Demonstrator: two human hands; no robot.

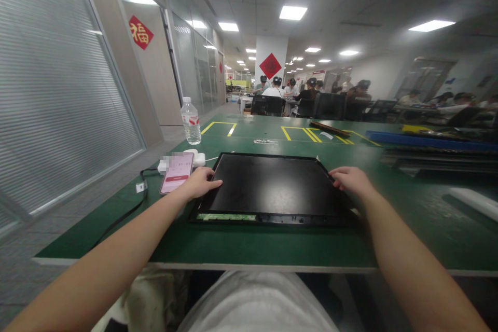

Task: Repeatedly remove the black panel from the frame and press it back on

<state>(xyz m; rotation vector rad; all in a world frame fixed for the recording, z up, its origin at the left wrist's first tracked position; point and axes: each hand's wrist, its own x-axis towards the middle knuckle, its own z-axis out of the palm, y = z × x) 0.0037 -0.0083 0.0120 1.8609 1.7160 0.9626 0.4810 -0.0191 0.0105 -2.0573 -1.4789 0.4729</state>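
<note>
A black display panel [268,184] lies flat on the green table [257,249], with a green circuit strip [226,217] along its near edge at the left. My left hand [202,182] holds the panel's left edge, its thumb resting over the frame. At the right edge, my right hand [350,180] has its fingers closed on the frame, near the far right corner.
Left of the panel are a phone [177,172], a white adapter [195,158], a black cable [132,210] and a water bottle [191,122]. Dark strips, a blue bar [420,141] and a white bar [472,202] lie right. Several people sit beyond.
</note>
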